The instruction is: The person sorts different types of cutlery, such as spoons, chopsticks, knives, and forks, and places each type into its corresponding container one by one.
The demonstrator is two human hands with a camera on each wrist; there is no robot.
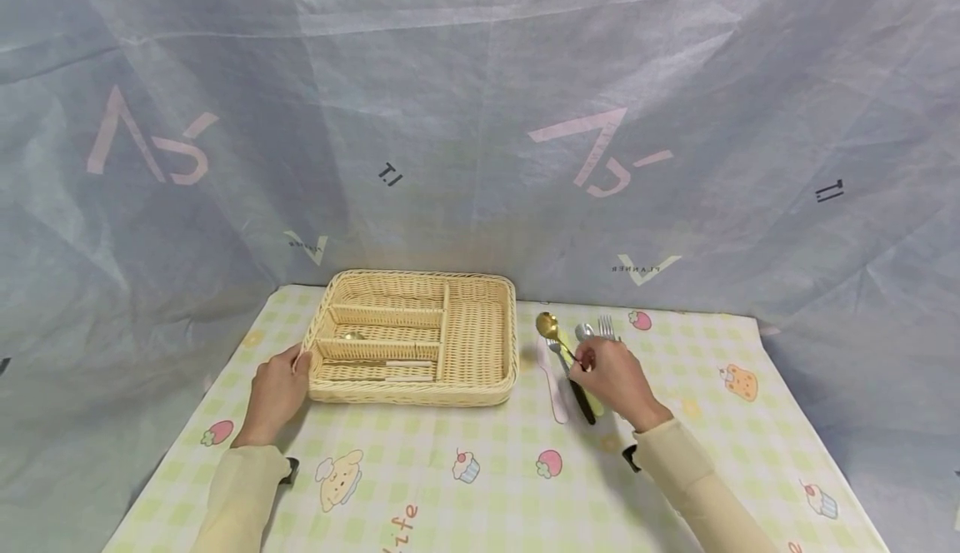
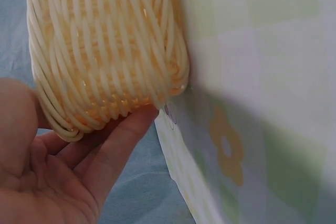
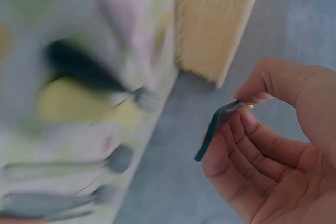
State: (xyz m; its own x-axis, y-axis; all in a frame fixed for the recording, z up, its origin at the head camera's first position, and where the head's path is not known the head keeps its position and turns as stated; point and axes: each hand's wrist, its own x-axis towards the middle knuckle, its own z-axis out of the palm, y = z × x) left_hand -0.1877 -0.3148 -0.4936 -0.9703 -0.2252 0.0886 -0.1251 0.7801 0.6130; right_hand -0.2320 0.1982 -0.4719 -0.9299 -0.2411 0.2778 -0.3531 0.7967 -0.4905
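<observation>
My left hand grips the near left corner of a cream wicker cutlery basket; its fingers curl round the woven end in the left wrist view. With thumb and fingers my right hand pinches a spoon by its dark green handle, its gold bowl pointing away to the left. Below that hand lie a black-handled fork, a pink knife-like utensil and a yellow-green utensil. A silver spoon and a fork lie just behind the hand, partly hidden.
The basket's nearest left compartment holds two white-handled utensils. A gold spoon shows in the compartment behind them. A checked tablecloth covers the table, and a grey-blue cloth hangs behind and at both sides.
</observation>
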